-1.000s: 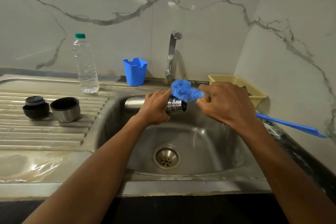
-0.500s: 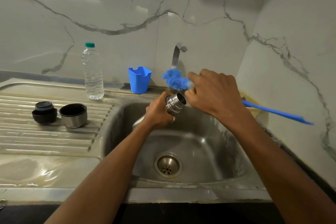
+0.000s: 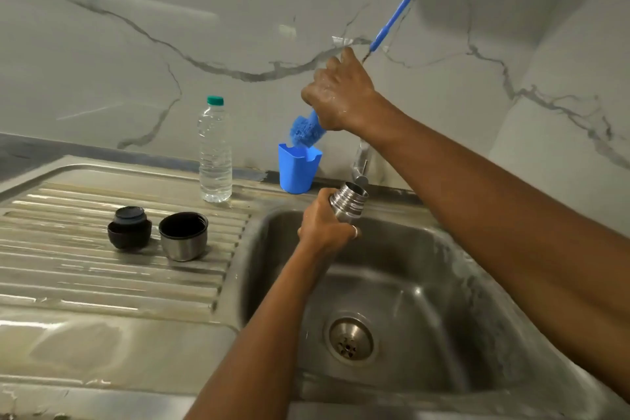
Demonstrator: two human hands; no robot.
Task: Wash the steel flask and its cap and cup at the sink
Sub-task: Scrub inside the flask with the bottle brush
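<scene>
Flask [image 3: 347,204] sits in your left hand [image 3: 325,230], gripped round its upper body just below the threaded neck. It is tilted so the open mouth points up and to the far right, over the far edge of the sink basin [image 3: 443,266] and just under the tap [image 3: 361,160]. Your fingers are wrapped round the steel, and a ring shows on one of them. Your right hand [image 3: 337,95] is raised well above the flask and apart from it, fist closed round the bottle brush [image 3: 402,5]. Its long blue handle slants up to the far right out of your fist. Its fluffy blue head [image 3: 303,131] sticks out below, just over the rim of the blue plastic holder [image 3: 298,170] that stands on the far ledge left of the tap. Whether the bristles touch that rim cannot be told. Left of the basin, on the ribbed drainboard [image 3: 85,283], the dark cap [image 3: 129,230] stands just beside the steel cup [image 3: 183,237], which is mouth up. Farther back stands a clear water bottle [image 3: 215,153] with a green lid, upright, left of the blue holder. The drain strainer [image 3: 349,339] lies at the basin's bottom, just right of your left forearm. Grey-veined marble wall [image 3: 136,44] rises behind
</scene>
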